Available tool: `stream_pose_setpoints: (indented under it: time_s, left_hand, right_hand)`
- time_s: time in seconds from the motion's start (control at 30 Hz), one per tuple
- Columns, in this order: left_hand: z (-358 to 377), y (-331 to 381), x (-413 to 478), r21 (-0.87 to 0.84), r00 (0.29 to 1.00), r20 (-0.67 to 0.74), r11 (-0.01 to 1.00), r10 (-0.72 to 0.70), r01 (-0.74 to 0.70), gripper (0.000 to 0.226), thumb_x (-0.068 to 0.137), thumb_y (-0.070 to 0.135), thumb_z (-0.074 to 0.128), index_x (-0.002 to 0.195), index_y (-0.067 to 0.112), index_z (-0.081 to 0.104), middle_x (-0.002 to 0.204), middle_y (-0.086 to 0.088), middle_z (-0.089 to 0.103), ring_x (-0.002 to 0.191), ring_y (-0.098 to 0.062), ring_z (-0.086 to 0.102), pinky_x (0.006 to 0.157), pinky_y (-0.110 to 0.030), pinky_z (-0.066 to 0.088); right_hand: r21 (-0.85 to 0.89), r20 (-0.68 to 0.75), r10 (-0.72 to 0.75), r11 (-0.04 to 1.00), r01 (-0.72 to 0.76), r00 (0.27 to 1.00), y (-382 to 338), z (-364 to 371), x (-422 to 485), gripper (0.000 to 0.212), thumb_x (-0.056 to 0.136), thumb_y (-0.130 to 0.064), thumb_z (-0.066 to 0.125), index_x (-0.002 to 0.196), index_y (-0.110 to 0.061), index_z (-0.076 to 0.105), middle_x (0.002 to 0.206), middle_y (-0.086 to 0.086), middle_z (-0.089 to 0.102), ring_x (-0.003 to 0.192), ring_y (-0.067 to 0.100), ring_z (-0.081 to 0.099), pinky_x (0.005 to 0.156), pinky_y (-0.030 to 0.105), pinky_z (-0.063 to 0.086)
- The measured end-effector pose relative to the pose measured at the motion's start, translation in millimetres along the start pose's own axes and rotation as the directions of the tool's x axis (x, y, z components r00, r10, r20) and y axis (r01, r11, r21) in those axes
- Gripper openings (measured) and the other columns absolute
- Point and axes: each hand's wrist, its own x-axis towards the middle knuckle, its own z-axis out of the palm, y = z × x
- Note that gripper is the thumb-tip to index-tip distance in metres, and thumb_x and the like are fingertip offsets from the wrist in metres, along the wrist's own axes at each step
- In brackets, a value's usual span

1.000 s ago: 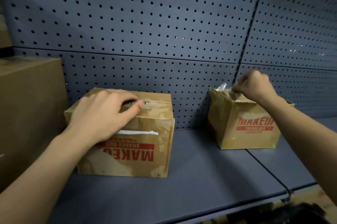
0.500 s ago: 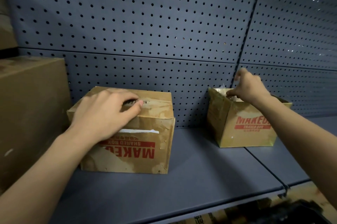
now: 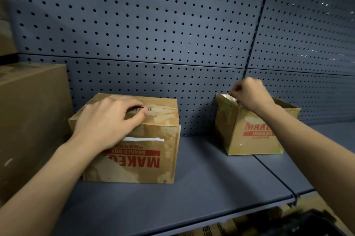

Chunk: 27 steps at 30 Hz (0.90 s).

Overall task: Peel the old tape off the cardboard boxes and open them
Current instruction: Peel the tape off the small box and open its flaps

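- Boxes in the head view number three: two small printed ones and one large plain carton (image 3: 32,120) at the far left, all standing on the grey shelf (image 3: 201,187) against the pegboard wall (image 3: 153,24)
- Left box (image 3: 134,151) sits just beside the large carton, its top flaps down, its red print upside down and one white strip (image 3: 144,139) across its front
- Right box (image 3: 247,139) stands well apart from it, further right and nearer the wall, top open, red print upright
- Hands number two, both bare
- Left hand (image 3: 107,122) rests on the left box's top with fingers curled and fingertips at the centre seam; whether they pinch anything there cannot be told
- Right hand (image 3: 249,93) is closed at the right box's near left rim, fingertips pinching one crinkled piece of clear tape (image 3: 228,97) that clings to that rim
- Against half a second ago, the right hand's fingers, then stretched out with one pointing up, are now drawn in to a tight pinch on the tape
- Left hand keeps the same place and the same curl on the seam
- Both small boxes stand where they stood, and the left box's flaps remain down
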Motion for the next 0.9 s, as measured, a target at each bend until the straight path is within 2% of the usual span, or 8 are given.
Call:
stream_pose_setpoints:
  time_s: [0.2,0.33,0.4,0.5,0.6,0.7,0.8,0.9]
  left_hand:
    - [6,-5,-1,-0.04,0.988,-0.139,0.997,0.061,-0.067,0.064,0.086,0.07,0.025,0.111,0.032,0.071,0.108,0.012,0.061,0.108,-0.014,0.049,0.079,-0.037,0.047]
    - [5,-3,-8,0.0,0.971,-0.222,0.996,0.09,-0.093,0.051,0.089,0.063,0.034,0.091,0.026,0.068,0.087,0.008,0.056,0.089,-0.018,0.049,0.081,-0.04,0.043]
    - [5,-3,-11,0.026,0.972,-0.218,0.996,0.09,-0.087,0.048,0.09,0.062,0.034,0.086,0.026,0.065,0.083,0.008,0.055,0.084,-0.018,0.048,0.08,-0.041,0.043]
    - [5,-4,-16,0.056,0.972,-0.217,0.995,0.092,-0.081,0.049,0.09,0.06,0.035,0.091,0.024,0.069,0.087,0.006,0.056,0.085,-0.019,0.05,0.079,-0.041,0.044]
    - [4,-5,-20,0.073,0.978,-0.187,0.994,0.09,-0.078,0.057,0.091,0.061,0.03,0.103,0.025,0.073,0.095,0.006,0.059,0.092,-0.019,0.051,0.082,-0.041,0.045]
    - [2,-3,-20,0.085,0.987,-0.146,0.995,0.07,-0.057,0.064,0.092,0.062,0.023,0.111,0.027,0.072,0.1,0.007,0.058,0.097,-0.019,0.05,0.082,-0.039,0.045]
    - [-1,0,-20,0.088,0.993,-0.105,0.995,0.055,-0.046,0.072,0.09,0.065,0.016,0.126,0.028,0.067,0.106,0.006,0.053,0.102,-0.02,0.047,0.085,-0.039,0.042]
    - [-8,-2,-23,0.102,0.998,-0.008,0.993,0.059,-0.058,0.084,0.083,0.077,0.006,0.133,0.034,0.058,0.115,0.009,0.044,0.111,-0.017,0.038,0.099,-0.04,0.036]
  right_hand:
    - [0.082,-0.063,-0.192,0.977,0.197,0.979,-39,-10,-13,0.025,0.097,-0.027,0.06,0.086,-0.007,0.072,0.086,0.01,0.066,0.084,0.03,0.062,0.077,0.041,0.054]
    - [0.237,-0.012,-0.385,0.896,0.376,0.923,-94,-18,-34,0.024,0.096,-0.034,0.062,0.102,-0.013,0.073,0.098,0.006,0.065,0.091,0.018,0.058,0.081,0.024,0.04]
    - [0.312,0.062,-0.456,0.854,0.416,0.888,-121,-18,-45,0.033,0.094,-0.042,0.063,0.117,-0.019,0.07,0.111,-0.001,0.065,0.098,0.009,0.055,0.083,0.016,0.034]
    - [0.372,0.242,-0.536,0.821,0.433,0.809,-150,-13,-52,0.06,0.089,-0.056,0.062,0.14,-0.026,0.055,0.137,-0.003,0.058,0.123,0.012,0.052,0.097,0.022,0.039]
    - [0.253,0.361,-0.547,0.837,0.485,0.756,-164,-4,-49,0.074,0.088,-0.065,0.057,0.15,-0.029,0.04,0.149,0.0,0.048,0.138,0.02,0.041,0.114,0.039,0.033]
    - [0.183,0.384,-0.533,0.844,0.504,0.754,-168,4,-44,0.067,0.092,-0.064,0.051,0.15,-0.032,0.039,0.149,0.0,0.049,0.14,0.026,0.039,0.114,0.051,0.03]
    - [0.17,0.389,-0.561,0.823,0.542,0.731,-169,4,-43,0.051,0.101,-0.054,0.043,0.145,-0.029,0.046,0.14,0.002,0.058,0.13,0.028,0.047,0.107,0.048,0.04]
    - [0.177,0.243,-0.598,0.802,0.571,0.764,-167,-5,-41,0.037,0.105,-0.047,0.032,0.119,-0.027,0.059,0.103,0.002,0.068,0.097,0.027,0.059,0.083,0.044,0.051]
